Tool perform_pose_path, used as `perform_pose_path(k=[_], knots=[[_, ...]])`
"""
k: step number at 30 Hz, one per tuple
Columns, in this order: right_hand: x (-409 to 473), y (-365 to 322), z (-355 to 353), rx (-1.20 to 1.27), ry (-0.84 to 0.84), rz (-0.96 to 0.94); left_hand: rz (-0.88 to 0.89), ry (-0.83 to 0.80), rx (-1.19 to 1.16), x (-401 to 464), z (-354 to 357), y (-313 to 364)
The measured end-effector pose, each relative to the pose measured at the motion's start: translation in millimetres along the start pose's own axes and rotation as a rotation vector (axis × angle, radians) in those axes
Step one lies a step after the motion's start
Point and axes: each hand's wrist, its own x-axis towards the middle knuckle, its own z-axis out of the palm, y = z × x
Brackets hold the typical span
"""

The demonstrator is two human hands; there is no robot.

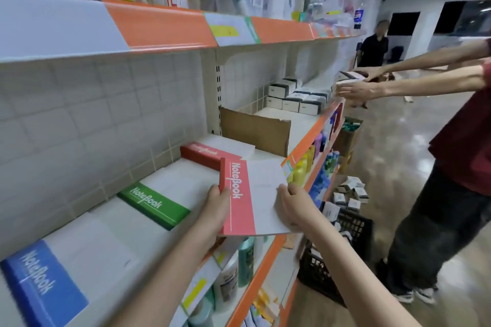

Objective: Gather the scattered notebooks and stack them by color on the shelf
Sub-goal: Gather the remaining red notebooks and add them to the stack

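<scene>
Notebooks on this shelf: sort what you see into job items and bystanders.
Job items:
- red notebook, held by left hand and right hand
- red stack
- green stack
- blue stack
- shelf

Just lying about:
- cardboard divider
- white boxes
- black crate
- bottles on the lower shelves

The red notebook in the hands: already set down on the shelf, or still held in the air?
Held, not set down. The left hand grips the red notebook at its spine and the right hand its white side, tilted over the shelf edge.
</scene>
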Motion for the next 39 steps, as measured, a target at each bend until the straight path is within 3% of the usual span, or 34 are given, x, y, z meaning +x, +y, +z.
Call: perform_pose_path(k=[8,25,32,39], knots=[[85.6,-12.2,16.2,-0.025,-0.095,-0.116,-0.026,0.133,-0.031,56.2,-2.7,11.9],[281.3,-46.9,33.4,-0.028,-0.469,-0.405,-0.054,0.547,-0.192,165.7,15.2,51.2],[318.9,-62.8,50.0,-0.225,-0.482,-0.536,-0.089,0.673,-0.157,188.4,12.7,52.1],[325.7,-68.3,67.1,-0.335,-0.379,-0.663,-0.033,0.838,0.097,199.3,16.6,41.7]])
